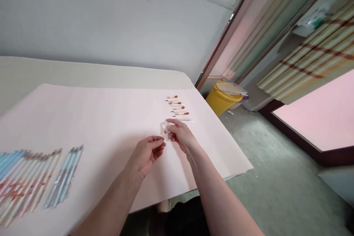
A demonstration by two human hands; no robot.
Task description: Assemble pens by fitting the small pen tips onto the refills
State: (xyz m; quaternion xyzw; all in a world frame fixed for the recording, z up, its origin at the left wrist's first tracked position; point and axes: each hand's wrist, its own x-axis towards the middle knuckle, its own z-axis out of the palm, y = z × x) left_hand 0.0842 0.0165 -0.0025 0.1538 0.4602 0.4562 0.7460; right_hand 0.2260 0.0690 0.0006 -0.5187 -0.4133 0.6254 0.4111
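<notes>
Head view: right hand pinching small whitish piece at fingertips, hand's 10 o'clock, above pale pink sheet on tabletop. Left hand at right's 8 o'clock, narrow, thumb near index finger; cannot tell if anything held. Column of small brown-ended items at right hand's 12 o'clock. Pale blue pens between left hand's 8 and 9 o'clock.

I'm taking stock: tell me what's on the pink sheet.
Slim sticks lie at left, small brown-ended pieces and thin ones beyond the right hand. The left hand, right hand and forearms cover parts of the sheet; whatever lies there is hidden.
</notes>
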